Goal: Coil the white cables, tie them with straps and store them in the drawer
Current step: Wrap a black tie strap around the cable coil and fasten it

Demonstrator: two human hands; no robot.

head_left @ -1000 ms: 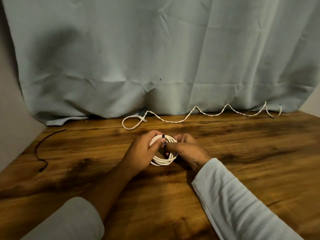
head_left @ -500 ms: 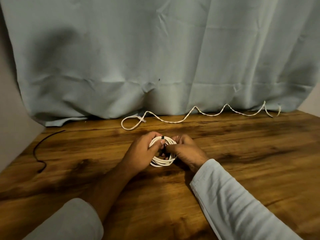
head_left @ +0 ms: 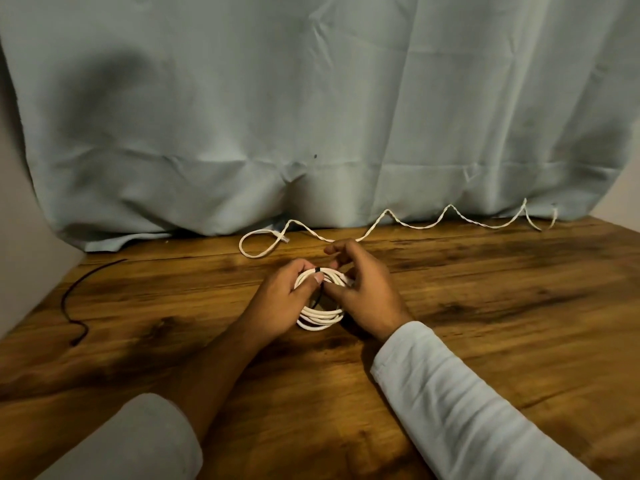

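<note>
The coiled white cable (head_left: 320, 318) sits at the middle of the wooden worktop (head_left: 502, 306), held between both hands. The left hand (head_left: 285, 301) curls round the coil's left side, its thumb pressed on the top strands next to a black strap (head_left: 317, 270) that wraps the bundle there. What looks like a dark tail of the strap hangs down inside the ring. The right hand (head_left: 365, 292) grips the right side of the coil with thumb and lower fingers, while its upper fingers are lifted and bent above the coil. A second, loose white cable (head_left: 450, 206) lies in zigzags along the back edge, against the grey cloth (head_left: 311, 116), well apart from the hands. A thin black cord (head_left: 65, 301), possibly another strap, lies on the far left. No drawer is in view.

The coil is probably light and springy, so its loops will likely fan out if the grip slackens before the strap is cinched. The strapped spot at the top looks the best place to pinch, with the other hand steadying the opposite side. The loose cable looks soft and kinked and will need smoothing as it is wound.
</note>
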